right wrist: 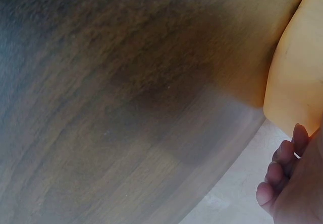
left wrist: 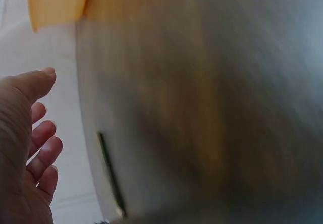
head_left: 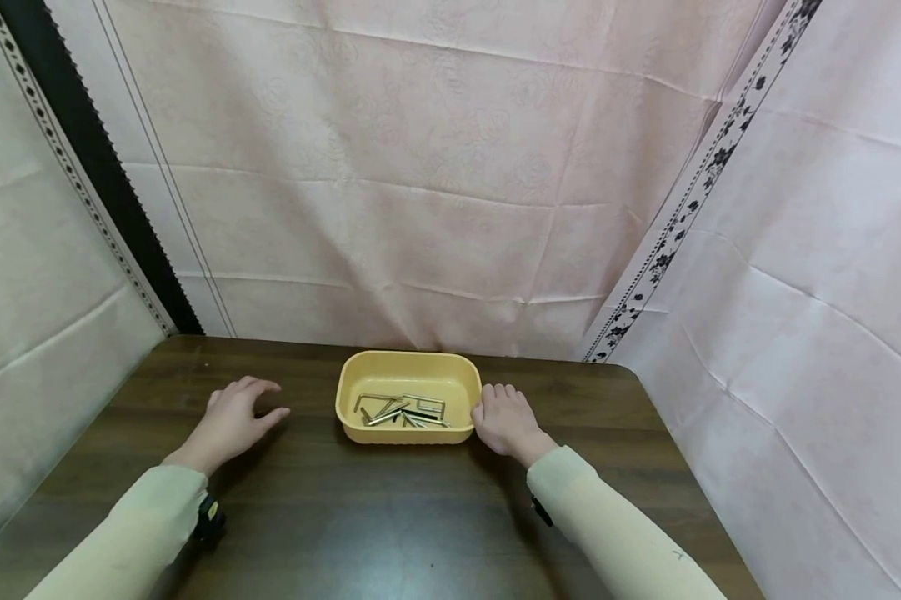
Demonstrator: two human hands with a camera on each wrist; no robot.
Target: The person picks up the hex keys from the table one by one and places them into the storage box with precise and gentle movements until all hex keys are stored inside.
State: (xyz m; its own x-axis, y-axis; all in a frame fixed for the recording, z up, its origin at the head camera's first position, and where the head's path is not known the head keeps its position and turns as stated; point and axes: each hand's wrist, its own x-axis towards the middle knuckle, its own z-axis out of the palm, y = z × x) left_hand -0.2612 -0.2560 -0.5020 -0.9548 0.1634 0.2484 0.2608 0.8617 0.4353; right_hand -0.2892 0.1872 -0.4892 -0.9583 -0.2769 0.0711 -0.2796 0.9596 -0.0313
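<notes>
A shallow yellow plastic tray point(head_left: 408, 436) sits on the dark wooden table. Inside lie several metal pieces point(head_left: 405, 412), some straight like rods and some bent like hex keys. My right hand point(head_left: 506, 423) is at the tray's right end, its thumb side against the rim and its fingers curled; in the right wrist view, the fingers point(right wrist: 275, 174) lie beside the yellow wall. To the left of the tray, apart from it, my left hand point(head_left: 232, 417) hovers over the table with thumb and fingers spread, holding nothing.
The brown table point(head_left: 420, 525) has rounded back corners. Pale patterned cloth point(head_left: 435, 192) hangs behind it and on both sides. A dark narrow streak point(left wrist: 111, 173) shows near the table's edge in the left wrist view; I cannot tell what it is.
</notes>
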